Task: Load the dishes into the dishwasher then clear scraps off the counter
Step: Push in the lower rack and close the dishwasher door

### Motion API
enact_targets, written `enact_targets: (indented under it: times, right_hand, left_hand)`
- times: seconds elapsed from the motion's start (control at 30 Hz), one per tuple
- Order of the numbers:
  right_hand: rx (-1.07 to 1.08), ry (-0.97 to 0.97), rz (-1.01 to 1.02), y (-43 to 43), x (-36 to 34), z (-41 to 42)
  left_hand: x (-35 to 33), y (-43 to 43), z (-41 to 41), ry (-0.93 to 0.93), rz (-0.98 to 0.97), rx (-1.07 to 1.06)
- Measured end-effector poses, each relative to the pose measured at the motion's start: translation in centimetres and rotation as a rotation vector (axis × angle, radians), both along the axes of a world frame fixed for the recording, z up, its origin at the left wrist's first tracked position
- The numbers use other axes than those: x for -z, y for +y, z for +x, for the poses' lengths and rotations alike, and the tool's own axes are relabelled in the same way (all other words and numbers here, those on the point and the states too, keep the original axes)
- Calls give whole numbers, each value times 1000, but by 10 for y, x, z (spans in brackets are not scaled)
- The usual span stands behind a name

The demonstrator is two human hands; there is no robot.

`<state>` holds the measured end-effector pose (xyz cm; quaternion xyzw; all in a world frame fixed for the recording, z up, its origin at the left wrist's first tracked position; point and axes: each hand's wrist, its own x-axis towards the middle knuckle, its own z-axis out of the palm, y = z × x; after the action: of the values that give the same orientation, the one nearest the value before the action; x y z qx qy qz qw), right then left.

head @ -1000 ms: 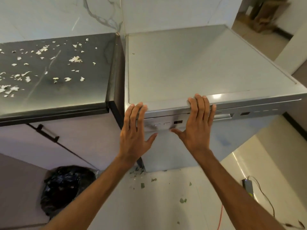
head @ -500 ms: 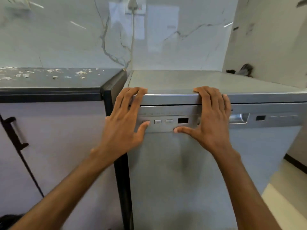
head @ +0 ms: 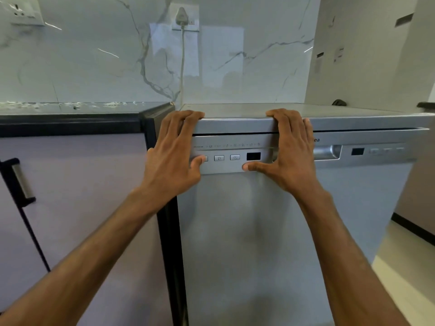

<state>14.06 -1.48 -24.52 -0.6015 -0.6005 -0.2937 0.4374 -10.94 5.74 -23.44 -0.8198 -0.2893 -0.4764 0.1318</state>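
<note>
**Both hands on the closed dishwasher door**

While my arms reach forward in the head view, my left hand (head: 175, 158) lies flat against the top left corner of the dishwasher (head: 270, 231), fingers spread wide and curled over the front edge of its top, thumb resting on the control panel (head: 235, 156) by the leftmost button. It grips nothing; it only presses on the machine. My right hand (head: 286, 156) does the same further along the top edge: fingers hooked over the lip, thumb stretched out along the lower edge of the panel under the small dark display (head: 253, 156). That hand is also open and holds no object.

The dishwasher door stands upright and shut, with only a thin dark seam under the top. What is inside is hidden, so I cannot tell what it contains. The recessed door handle (head: 327, 152) sits just beside my right hand, towards the right edge.

To the left, touching the machine's side, the dark counter (head: 70, 118) runs off to the left edge of the frame; pale scraps (head: 28, 105) lie scattered along its back edge near the marble wall. Below it is a cabinet door with a bar handle (head: 21, 182). A plug (head: 181, 16) sits in a wall socket above the dishwasher's back left corner, its cord hanging down behind.
</note>
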Motion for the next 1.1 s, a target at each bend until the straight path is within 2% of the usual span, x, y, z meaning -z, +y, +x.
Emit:
enact_targets:
  times: [0.23, 0.63, 1.1]
  right_hand:
    - [0, -17, -9, -3, 0, 0]
    - [-100, -31, -60, -7, -3, 12]
    - [-90, -26, -50, -12, -4, 6]
  left_hand:
    - [1, 5, -6, 131, 30, 5]
    - [1, 6, -5, 110, 43, 9]
    - [2, 5, -4, 96, 43, 29]
